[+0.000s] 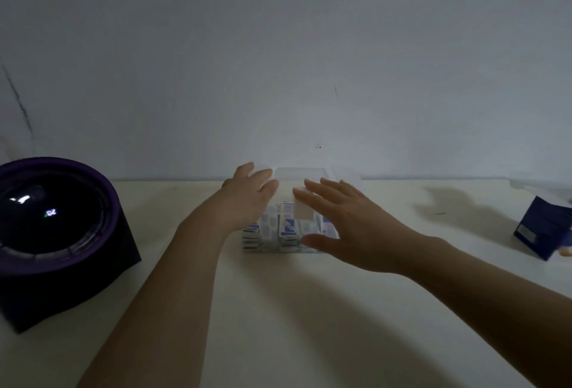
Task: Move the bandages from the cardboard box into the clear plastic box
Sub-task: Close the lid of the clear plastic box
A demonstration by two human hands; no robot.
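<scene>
Bandages (288, 230) light, flimsy, slick-wrapped; likely best pinched by stack edges. Left hand (250, 199) straight-fingered against clear plastic box (300, 169); right hand (356, 226) fingers spread, released.

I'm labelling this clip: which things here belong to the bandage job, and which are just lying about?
Job: bandages, clear plastic box, blue cardboard box, left hand, right hand.
Lying about: round purple device; clear plastic piece behind the cardboard box, perhaps a lid.
</scene>
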